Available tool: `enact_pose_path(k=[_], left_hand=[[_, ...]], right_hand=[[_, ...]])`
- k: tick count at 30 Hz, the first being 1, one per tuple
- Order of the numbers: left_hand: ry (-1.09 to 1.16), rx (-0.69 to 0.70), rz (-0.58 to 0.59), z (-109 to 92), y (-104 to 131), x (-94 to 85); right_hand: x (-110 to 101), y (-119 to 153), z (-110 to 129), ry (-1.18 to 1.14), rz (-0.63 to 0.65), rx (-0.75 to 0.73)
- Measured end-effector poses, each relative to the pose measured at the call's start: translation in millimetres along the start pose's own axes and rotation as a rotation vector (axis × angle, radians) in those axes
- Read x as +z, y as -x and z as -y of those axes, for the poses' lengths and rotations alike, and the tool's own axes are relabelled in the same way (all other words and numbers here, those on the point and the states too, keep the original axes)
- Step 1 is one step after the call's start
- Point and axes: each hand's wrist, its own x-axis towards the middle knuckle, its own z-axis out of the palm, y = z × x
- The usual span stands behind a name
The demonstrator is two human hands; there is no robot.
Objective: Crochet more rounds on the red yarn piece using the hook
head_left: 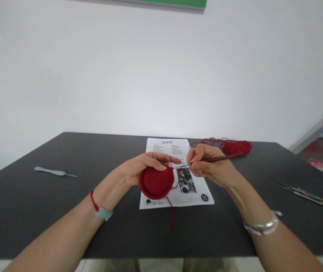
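Observation:
A round piece of red crochet (pixel 157 182) is pinched at its upper edge by my left hand (pixel 144 166), with the index finger stretched out and red yarn running over it. My right hand (pixel 206 160) grips a crochet hook (pixel 223 157) with a dark reddish handle, and its thin metal shaft points left to the edge of the crochet. Whether the hook tip is inside a stitch is too small to tell. A loose yarn tail (pixel 172 215) hangs below the piece. Under both hands lies a printed pattern sheet (pixel 189 200) with text and a photo.
Behind my right hand sits a ball of red yarn (pixel 242 146). A grey-handled crochet hook (pixel 50 171) lies at left on the black table (pixel 116 234). Thread snips (pixel 305 194) lie at far right, and a small blue stitch marker (pixel 220 188) is beside the sheet.

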Motion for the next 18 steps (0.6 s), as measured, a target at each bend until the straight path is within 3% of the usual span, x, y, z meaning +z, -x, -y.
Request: enact_pose_path(k=[3,10,14,18], left_hand=[[-0.083,0.062,-0.04,1.7,-0.3,2.8],[-0.226,0.398,-0.239,11.2,-11.3,12.8],[-0.229,0.396,-0.274,11.2,-13.1,16.1],[-0.21,0.389,-0.281,10.9,-12.0,17.2]], right_hand=[[0.5,-0.2,-0.8,-0.07,-0.037,0.046],[9.9,-4.9,-11.2,-0.229,-0.187,0.096],[14.8,-7.0,-15.8,-0.181,-0.281,0.003],[14.2,-7.2,-16.4,-0.134,-0.273,-0.042]])
